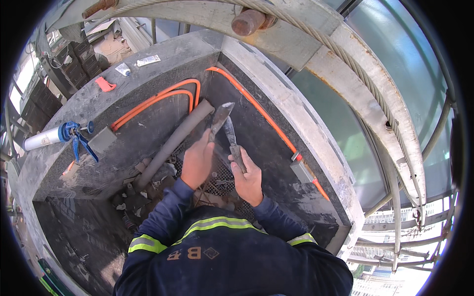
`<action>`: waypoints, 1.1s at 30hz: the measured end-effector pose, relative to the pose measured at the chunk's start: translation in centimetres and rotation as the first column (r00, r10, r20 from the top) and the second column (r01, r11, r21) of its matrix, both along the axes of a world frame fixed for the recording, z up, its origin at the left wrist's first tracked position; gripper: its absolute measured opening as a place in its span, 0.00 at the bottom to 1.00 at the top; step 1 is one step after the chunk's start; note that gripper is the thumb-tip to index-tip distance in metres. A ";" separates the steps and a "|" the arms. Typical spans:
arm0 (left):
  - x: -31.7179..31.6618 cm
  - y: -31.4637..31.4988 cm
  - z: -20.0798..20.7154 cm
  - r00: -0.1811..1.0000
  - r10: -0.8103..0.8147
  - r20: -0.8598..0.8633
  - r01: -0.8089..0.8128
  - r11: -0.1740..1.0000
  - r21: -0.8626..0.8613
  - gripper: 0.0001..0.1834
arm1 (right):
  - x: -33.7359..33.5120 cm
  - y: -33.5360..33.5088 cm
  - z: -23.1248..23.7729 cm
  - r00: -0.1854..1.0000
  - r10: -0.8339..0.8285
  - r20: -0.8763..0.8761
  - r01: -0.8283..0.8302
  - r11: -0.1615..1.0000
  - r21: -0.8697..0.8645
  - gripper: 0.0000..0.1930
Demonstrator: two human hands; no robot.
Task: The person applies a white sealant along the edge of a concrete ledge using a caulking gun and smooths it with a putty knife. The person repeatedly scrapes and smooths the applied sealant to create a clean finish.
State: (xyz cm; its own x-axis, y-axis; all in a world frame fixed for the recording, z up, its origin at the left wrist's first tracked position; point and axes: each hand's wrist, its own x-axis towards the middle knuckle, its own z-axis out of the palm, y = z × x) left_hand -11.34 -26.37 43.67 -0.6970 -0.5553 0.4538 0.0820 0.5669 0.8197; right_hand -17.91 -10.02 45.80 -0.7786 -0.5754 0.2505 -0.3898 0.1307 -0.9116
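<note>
My left hand [198,159] is closed around a putty knife [221,117] with a broad, light-smeared blade that points up and away. My right hand [248,178] grips a second scraper [230,132] by its grey, dirty handle. The two blades are close together, one crossing near the other; whether they touch I cannot tell. Both hands are over a dark-walled pit, in front of its far corner. A thick grey pipe [174,140] slants behind my left hand. Below lie a black mesh grate [213,186] and loose rubble [140,201].
Orange conduits [154,101] run along the pit walls to grey boxes [302,172]. On the left ledge lie a blue-and-white caulking gun [59,135], an orange plastic piece [104,84] and white tubes [148,60]. A steel beam [363,74] with a cable and rusty bolt [249,22] arches overhead.
</note>
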 end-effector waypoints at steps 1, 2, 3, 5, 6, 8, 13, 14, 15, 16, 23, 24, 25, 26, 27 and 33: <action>0.4 -1.1 0.9 0.983 0.025 0.184 -0.027 1.000 0.007 0.26 | -0.1 0.4 -0.2 0.998 -0.055 0.022 0.055 0.998 -0.006 0.21; 0.9 -1.4 0.5 0.981 0.100 0.167 -0.097 0.995 -0.021 0.26 | -0.7 0.4 -0.4 0.994 -0.095 0.044 0.097 0.995 -0.023 0.20; 1.3 -1.8 0.1 0.974 0.174 0.146 -0.169 0.984 -0.049 0.27 | -1.4 0.3 -0.5 0.989 -0.134 0.066 0.137 0.990 -0.041 0.20; 2.0 -2.3 -1.2 0.947 0.301 0.112 -0.296 0.953 -0.060 0.29 | -3.7 2.0 -0.2 0.976 -0.135 0.171 0.140 0.990 -0.017 0.20; 2.5 -2.5 -1.3 0.946 0.308 0.099 -0.303 0.951 -0.061 0.29 | -3.6 2.0 1.1 0.961 -0.109 0.256 0.130 0.989 -0.064 0.20; 2.9 -2.4 -1.1 0.947 0.314 0.069 -0.310 0.949 -0.064 0.28 | -2.6 2.0 3.0 0.958 -0.027 0.285 0.052 0.995 -0.081 0.19; 2.7 -1.3 -2.2 0.973 0.230 -0.012 -0.225 0.961 0.161 0.29 | 0.5 -0.1 4.5 0.928 0.152 0.339 -0.110 0.984 -0.141 0.22; 2.8 -0.8 -1.8 0.977 0.211 -0.008 -0.206 0.960 0.189 0.30 | 0.6 -0.5 4.5 0.918 0.159 0.363 -0.113 0.983 -0.147 0.22; 2.9 -0.4 -1.5 0.981 0.193 -0.004 -0.187 0.958 0.216 0.30 | 0.7 -0.9 4.6 0.907 0.167 0.386 -0.115 0.981 -0.153 0.22; 3.0 -0.2 -1.3 0.985 0.174 0.000 -0.169 0.955 0.243 0.30 | 0.5 -1.2 4.6 0.896 0.175 0.409 -0.118 0.980 -0.159 0.22; 4.0 0.7 0.2 0.992 0.120 -0.031 -0.113 0.980 0.164 0.28 | -0.5 -1.2 4.4 0.917 0.182 0.356 -0.147 0.982 -0.122 0.22; 4.2 0.7 0.0 0.995 0.102 -0.002 -0.101 0.986 0.134 0.28 | -0.5 -1.2 4.4 0.908 0.202 0.368 -0.163 0.977 -0.135 0.22; 4.4 0.6 -0.3 0.996 0.084 0.028 -0.086 0.991 0.105 0.28 | -0.4 -1.2 4.5 0.898 0.221 0.380 -0.177 0.973 -0.149 0.22; 4.4 0.6 -0.6 0.996 0.064 0.058 -0.068 0.995 0.074 0.27 | -0.3 -1.3 4.6 0.889 0.239 0.391 -0.188 0.968 -0.165 0.21; 4.4 0.8 -1.0 0.997 0.040 0.072 -0.045 0.997 0.058 0.27 | -0.1 -1.3 4.8 0.898 0.246 0.364 -0.201 0.967 -0.156 0.21; 2.5 2.8 -3.9 0.960 -0.115 0.256 0.156 0.977 -0.146 0.26 | 0.6 1.0 6.7 0.944 0.228 0.236 -0.188 0.965 -0.181 0.19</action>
